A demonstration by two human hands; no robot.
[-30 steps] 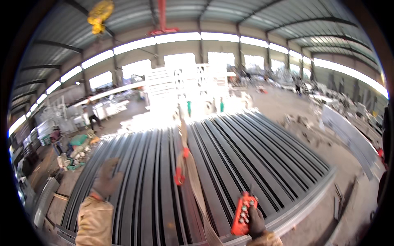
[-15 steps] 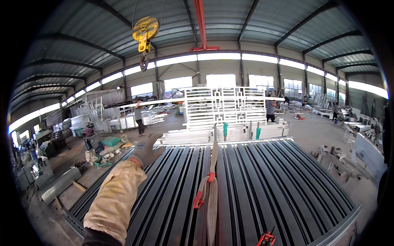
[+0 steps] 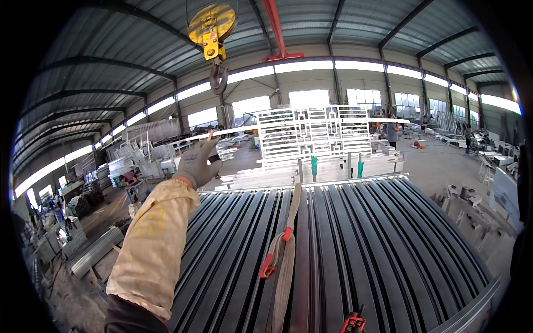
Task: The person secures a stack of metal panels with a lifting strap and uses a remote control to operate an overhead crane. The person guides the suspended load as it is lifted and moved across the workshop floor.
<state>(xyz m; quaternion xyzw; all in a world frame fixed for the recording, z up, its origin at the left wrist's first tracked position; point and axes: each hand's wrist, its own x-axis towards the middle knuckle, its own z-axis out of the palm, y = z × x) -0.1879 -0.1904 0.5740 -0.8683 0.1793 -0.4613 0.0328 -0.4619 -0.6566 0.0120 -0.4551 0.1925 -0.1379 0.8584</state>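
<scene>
My left hand (image 3: 197, 162), in a grey work glove and a tan sleeve, is raised ahead over the far left part of a stack of dark metal profiles (image 3: 236, 244). It is open and holds nothing, with the fingers apart. Beyond and above it hangs a yellow crane hook block (image 3: 212, 34) with a dark hook (image 3: 218, 79), apart from the hand. A beige lifting sling (image 3: 286, 277) with red fittings lies lengthwise over the stack's middle. At the lower edge shows a red remote control (image 3: 352, 323) with a short antenna; my right hand is not in view.
Behind the stack stands a white metal lattice frame (image 3: 313, 136) above stacked white profiles (image 3: 244, 177). A person (image 3: 392, 133) is at the frame's right end; another (image 3: 129, 177) bends among materials at left. A red crane beam (image 3: 275, 28) runs overhead.
My left hand has risen from near the stack's far edge. The hook block appears larger and lower. The whole view has shifted, and the person left of the lattice frame is now hidden behind my hand.
</scene>
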